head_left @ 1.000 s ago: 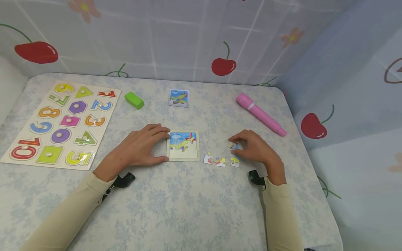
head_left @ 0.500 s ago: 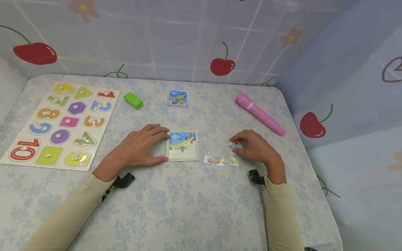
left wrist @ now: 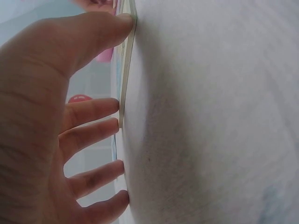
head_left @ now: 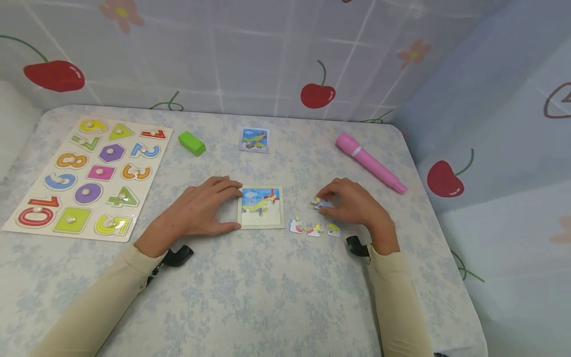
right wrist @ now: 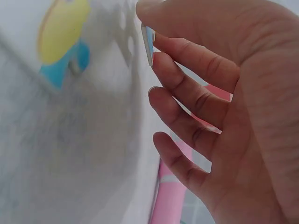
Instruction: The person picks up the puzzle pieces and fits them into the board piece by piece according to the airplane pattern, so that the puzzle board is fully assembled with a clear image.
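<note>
Right hand [head_left: 353,203] pinches a puzzle piece [head_left: 323,204] beside a part-filled puzzle tray [head_left: 282,210]

The puzzle tray lies well in from the far edge of the cloth-covered table [head_left: 250,292], its far part filled with blue sky and a yellow-and-red plane, its near strip showing pale base. Against its left rim rests the left hand [head_left: 198,206], fingers spread and grasping nothing: the thumb touches near the near left corner, two fingertips near the far left one.

The right hand has the piece between thumb and fingers, just right of the tray; I can't make out whether it clears the cloth. Three loose pieces [head_left: 314,231] lie in a row on the near side of that hand.

A number board [head_left: 117,186] runs along the table's left edge. Towards the far edge sit a green block [head_left: 192,144] and, nearer its middle, a plane card [head_left: 255,140]. A pink pen-shaped thing [head_left: 372,164] slants near the far right corner, thick end towards the far edge.
</note>
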Tool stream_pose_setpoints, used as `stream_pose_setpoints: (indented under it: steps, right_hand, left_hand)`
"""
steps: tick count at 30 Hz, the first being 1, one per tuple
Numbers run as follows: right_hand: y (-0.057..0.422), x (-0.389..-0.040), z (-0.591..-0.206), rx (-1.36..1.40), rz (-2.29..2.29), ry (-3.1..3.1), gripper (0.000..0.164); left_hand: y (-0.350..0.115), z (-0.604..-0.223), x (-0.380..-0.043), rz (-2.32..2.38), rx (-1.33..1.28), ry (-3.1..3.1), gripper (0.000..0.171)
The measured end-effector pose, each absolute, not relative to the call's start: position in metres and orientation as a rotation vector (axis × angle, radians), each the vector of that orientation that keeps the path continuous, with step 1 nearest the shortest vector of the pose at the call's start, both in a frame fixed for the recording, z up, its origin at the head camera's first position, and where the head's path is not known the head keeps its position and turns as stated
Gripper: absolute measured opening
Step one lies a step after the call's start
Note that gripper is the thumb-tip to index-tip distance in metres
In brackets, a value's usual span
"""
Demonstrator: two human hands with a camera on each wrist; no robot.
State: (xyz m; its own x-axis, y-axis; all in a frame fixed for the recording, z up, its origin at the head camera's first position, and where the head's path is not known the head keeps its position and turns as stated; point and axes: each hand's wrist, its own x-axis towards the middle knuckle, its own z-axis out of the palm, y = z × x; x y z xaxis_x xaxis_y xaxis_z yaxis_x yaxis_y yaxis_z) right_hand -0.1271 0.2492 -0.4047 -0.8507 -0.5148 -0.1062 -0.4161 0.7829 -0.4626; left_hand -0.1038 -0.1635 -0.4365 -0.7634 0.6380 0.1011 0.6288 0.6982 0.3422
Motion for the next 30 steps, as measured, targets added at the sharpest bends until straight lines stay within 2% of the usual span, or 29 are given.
stream_pose_setpoints:
  steps: [30]
  right_hand:
    - [0.186, -0.144, -0.409, -0.966, -0.678, 2.662, 0.03]
  left_hand:
    - [-0.164, -0.435, -0.104, 0.558, 1.08, 2.862, 0.074]
